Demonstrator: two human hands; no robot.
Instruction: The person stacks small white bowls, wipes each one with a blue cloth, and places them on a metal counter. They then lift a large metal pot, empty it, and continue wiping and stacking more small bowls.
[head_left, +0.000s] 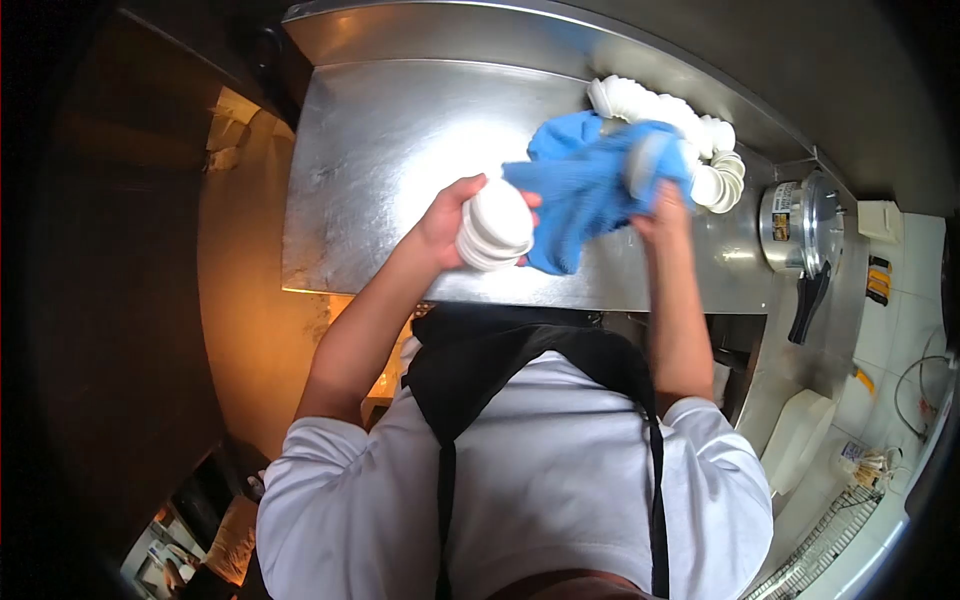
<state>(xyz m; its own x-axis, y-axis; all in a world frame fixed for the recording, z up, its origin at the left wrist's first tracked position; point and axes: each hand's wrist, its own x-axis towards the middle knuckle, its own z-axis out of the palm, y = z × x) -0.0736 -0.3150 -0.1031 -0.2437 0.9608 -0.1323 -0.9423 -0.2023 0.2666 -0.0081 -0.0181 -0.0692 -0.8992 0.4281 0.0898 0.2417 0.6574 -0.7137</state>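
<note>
Near the middle of the steel table, my left hand [450, 221] grips a short stack of white round dishes [495, 225], tilted toward me. My right hand [664, 214] is closed on a blue cloth [580, 195], with a blurred white dish [645, 165] against the cloth at its fingers. The cloth spreads from my right hand across to the stack, its lower end hanging near the table's front edge. Just behind and right of the cloth, several more white dishes [720, 185] lie overlapping in a curved row.
The steel table [370, 150] has a raised back edge. A pressure cooker [795, 225] with a black handle stands at the right. Beyond it are a white box [880, 220], a white tray [798, 440] and a wire rack [825, 540] lower down.
</note>
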